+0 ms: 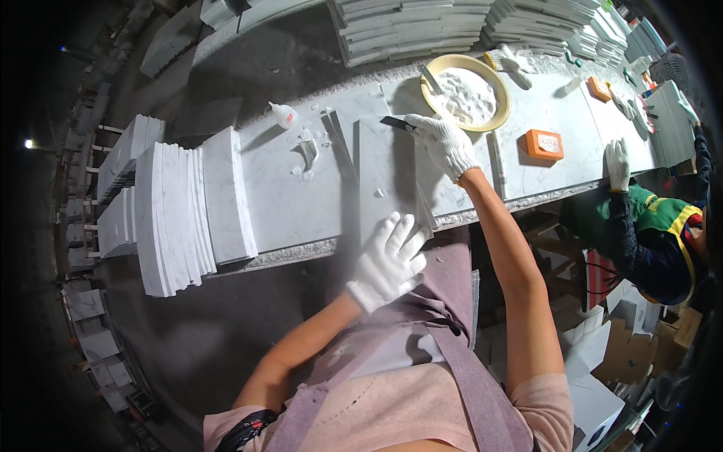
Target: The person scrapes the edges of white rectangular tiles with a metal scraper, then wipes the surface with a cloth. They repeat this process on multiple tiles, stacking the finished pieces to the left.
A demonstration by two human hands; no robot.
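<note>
A grey-white marble slab (386,162) lies lengthwise on the worktable in front of me, with a small white dab on its face. My left hand (389,260), in a white knit glove, is at the slab's near end with its fingers spread, holding nothing. Above the slab's far right corner, my gloved right hand (449,146) is closed around a putty knife (396,123), whose dark blade points left. Just beyond that hand stands a yellow bowl (501,120) of white paste, with another flat tool (431,80) leaning in it. Narrow stone strips (341,143) rest on either side of the slab.
Left are a small squeeze bottle (284,115), white scraps (309,154) and upright tiles (177,218). Right are an orange box (544,145) and a co-worker's gloved hand (617,164) at the table edge. Stacked slabs (410,30) and spare gloves (514,62) lie at the back.
</note>
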